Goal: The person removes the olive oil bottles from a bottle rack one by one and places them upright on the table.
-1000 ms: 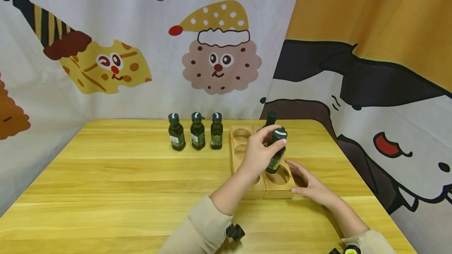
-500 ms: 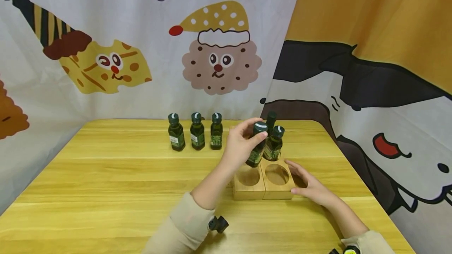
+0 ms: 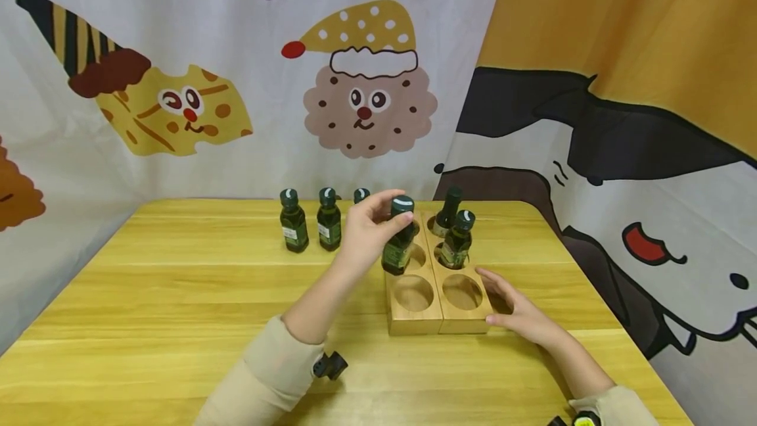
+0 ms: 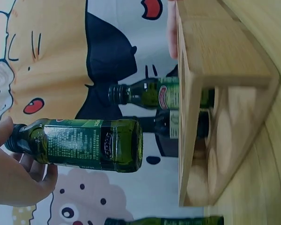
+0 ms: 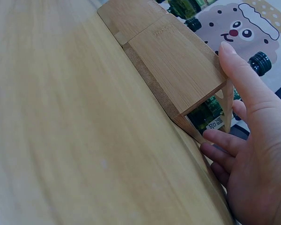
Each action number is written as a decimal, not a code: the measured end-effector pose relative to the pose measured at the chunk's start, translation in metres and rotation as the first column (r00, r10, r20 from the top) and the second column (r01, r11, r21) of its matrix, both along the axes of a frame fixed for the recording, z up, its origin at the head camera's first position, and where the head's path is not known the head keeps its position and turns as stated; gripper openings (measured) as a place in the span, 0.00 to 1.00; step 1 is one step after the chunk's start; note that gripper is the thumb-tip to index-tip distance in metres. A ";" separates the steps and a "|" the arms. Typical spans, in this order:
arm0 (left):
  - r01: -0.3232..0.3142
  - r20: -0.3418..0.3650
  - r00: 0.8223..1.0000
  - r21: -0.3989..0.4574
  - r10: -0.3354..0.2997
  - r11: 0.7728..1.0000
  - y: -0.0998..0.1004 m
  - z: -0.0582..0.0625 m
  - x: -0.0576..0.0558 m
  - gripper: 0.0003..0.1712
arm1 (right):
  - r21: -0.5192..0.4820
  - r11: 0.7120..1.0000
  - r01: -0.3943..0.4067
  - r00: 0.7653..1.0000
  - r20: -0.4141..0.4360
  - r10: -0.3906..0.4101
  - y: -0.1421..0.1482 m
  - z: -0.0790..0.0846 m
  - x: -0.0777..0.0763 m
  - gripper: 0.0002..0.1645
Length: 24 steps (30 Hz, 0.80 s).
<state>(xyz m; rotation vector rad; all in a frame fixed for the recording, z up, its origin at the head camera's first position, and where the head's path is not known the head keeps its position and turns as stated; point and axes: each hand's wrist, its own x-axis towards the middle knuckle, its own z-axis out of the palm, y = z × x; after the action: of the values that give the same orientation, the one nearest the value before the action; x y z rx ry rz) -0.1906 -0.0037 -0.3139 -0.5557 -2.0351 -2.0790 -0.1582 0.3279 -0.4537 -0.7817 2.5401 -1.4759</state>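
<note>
My left hand [image 3: 368, 232] grips a small green glass bottle [image 3: 397, 252] by its dark green cap, over the left side of a wooden rack [image 3: 414, 326] with round holes. In the left wrist view the bottle's base is apart from the rack, and its printed back label shows. Two bottles stand in the rack's right row: a labelled bottle [image 3: 457, 247] in the middle hole and a slim-necked bottle [image 3: 447, 212] leaning in the far one. Both near holes are vacant. My right hand [image 3: 523, 311] rests at the rack's right side, thumb [image 5: 234, 58] at its near corner, fingers loosely bent.
Left of the rack, more green bottles stand upright at the back of the wooden table [image 3: 207, 321]: one bottle [image 3: 294, 229] at the left, another bottle [image 3: 328, 225], and a third bottle [image 3: 361, 194] mostly hidden behind my left hand. A printed curtain [image 3: 207, 18] hangs behind.
My left hand has carried the bottle leftward from above the rack's right row, across the left row, to its left side. The right hand has stayed at the rack.
</note>
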 end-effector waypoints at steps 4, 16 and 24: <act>-0.008 0.015 1.000 -0.001 0.008 1.000 -0.012 0.001 -0.002 0.20 | 0.003 1.000 0.005 1.000 0.006 -0.005 0.000 0.001 -0.001 0.49; -0.043 0.070 0.997 0.043 0.040 0.998 -0.035 0.006 -0.010 0.20 | -0.003 1.000 0.000 1.000 0.010 0.000 0.000 0.001 -0.002 0.49; -0.072 0.099 0.993 0.035 0.068 0.997 -0.043 0.008 -0.018 0.20 | -0.005 1.000 0.002 1.000 0.024 -0.002 0.000 0.001 -0.001 0.49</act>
<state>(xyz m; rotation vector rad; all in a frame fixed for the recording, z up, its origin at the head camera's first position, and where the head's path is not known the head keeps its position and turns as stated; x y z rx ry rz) -0.2085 -0.0472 -0.3057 -0.3773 -2.0309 -2.1387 -0.1589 0.3281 -0.4531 -0.7583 2.5212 -1.4841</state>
